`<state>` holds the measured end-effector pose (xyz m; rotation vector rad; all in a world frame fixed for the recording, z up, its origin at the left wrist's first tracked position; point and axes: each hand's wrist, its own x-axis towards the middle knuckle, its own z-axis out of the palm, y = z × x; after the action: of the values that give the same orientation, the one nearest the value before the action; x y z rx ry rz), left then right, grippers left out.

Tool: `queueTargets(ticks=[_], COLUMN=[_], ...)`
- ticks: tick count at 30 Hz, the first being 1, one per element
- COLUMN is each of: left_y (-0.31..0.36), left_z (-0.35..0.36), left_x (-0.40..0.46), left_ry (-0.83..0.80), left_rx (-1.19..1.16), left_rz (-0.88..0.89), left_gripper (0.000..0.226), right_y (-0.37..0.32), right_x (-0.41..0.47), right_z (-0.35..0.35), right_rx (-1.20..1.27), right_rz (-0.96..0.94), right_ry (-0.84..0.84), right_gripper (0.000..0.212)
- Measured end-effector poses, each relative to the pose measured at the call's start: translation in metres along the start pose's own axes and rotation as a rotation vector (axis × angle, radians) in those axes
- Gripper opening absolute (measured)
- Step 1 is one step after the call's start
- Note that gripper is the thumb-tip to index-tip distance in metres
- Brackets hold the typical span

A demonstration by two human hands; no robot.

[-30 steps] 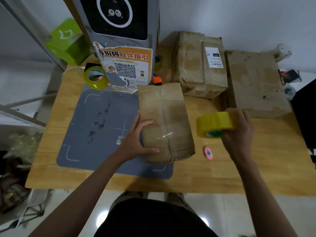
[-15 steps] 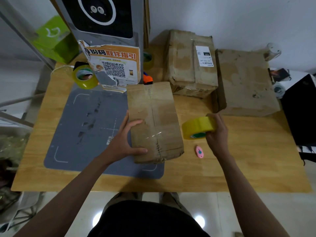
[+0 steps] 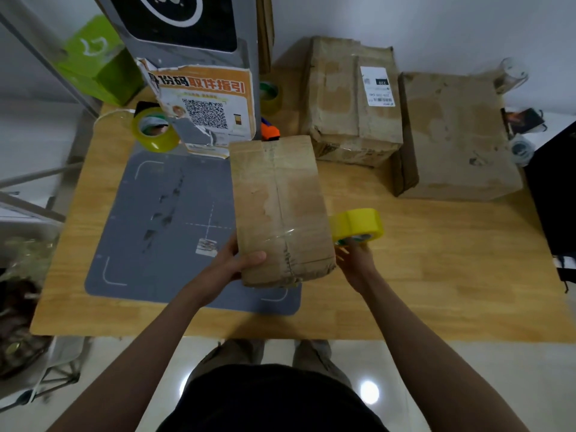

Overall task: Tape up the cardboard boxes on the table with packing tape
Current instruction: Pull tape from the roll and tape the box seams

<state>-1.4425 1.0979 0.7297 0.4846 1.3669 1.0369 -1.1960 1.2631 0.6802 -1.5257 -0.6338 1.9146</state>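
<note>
A long brown cardboard box lies on the wooden table, partly over a grey mat. My left hand grips its near left corner, thumb on top. My right hand holds a yellow roll of packing tape from below, right against the box's right side. A clear strip of tape crosses the box top near my hands. Two more cardboard boxes stand behind: one with a white label and a larger one to its right.
A grey kiosk with an orange QR poster stands at the back left. Beside it lie a second yellow tape roll, another roll and an orange tool. A dark object sits at the right edge.
My right hand has brought the tape roll leftward and down until it is against the box's right side. The pink item on the table is now out of sight. My left hand stays on the box.
</note>
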Motion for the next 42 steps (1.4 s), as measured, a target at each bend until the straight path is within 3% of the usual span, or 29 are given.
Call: queueTargets(ticks=[4, 7, 9, 12, 14, 17, 21, 28, 31, 35, 39, 42], left_y=[0.014, 0.022, 0.018, -0.001, -0.011, -0.017, -0.008, 0.019, 0.024, 0.028, 0.031, 0.033], left_z=[-0.017, -0.032, -0.035, -0.029, -0.026, -0.036, -0.053, -0.078, -0.082, -0.084, -0.082, -0.079], left_x=[0.003, 0.008, 0.011, 0.016, 0.012, 0.001, -0.002, 0.029, 0.036, 0.036, 0.032, 0.033], left_ry=[-0.010, -0.007, 0.020, 0.120, 0.257, 0.334, 0.196, 0.078, 0.030, 0.003, -0.024, -0.037], left_rx=[-0.079, -0.142, -0.216, -0.248, -0.134, 0.009, 0.226, 0.523, 0.538, 0.490, 0.481, 0.495], left_rz=[-0.030, -0.023, -0.014, -0.020, 0.034, 0.208, 0.352, 0.519, 0.466, 0.469, 0.404, 0.389], left_gripper=[0.062, 0.064, 0.050, 0.039, 0.037, 0.051, 0.109, 0.103, 0.114, 0.102, 0.100, 0.101], right_y=[0.013, 0.003, -0.014, -0.031, -0.035, -0.031, -0.010, -0.004, -0.012, -0.040, -0.083, -0.079], right_x=[-0.010, -0.019, -0.033, -0.054, -0.067, -0.082, -0.088, -0.087, -0.086, -0.090, -0.079, -0.067], right_z=[0.018, 0.030, 0.039, 0.052, 0.066, 0.096, 0.138, 0.152, 0.152, 0.137, 0.069, 0.034], right_rx=[0.097, 0.108, 0.080, -0.122, -0.309, -0.629, -0.823, -0.921, -0.970, -0.962, -1.127, -1.275], right_rz=[0.088, -0.025, -0.157, -0.392, -0.547, -0.692, -0.716, -0.785, -0.793, -0.940, -1.115, -1.056], right_ry=[-0.059, -0.020, 0.024, 0.032, -0.036, -0.122, -0.102, -0.144, -0.177, -0.060, 0.222, 0.229], right_gripper=[0.020, 0.040, 0.048, 0.049, 0.054, 0.068, 0.077, 0.072, 0.054, 0.032, 0.040, 0.060])
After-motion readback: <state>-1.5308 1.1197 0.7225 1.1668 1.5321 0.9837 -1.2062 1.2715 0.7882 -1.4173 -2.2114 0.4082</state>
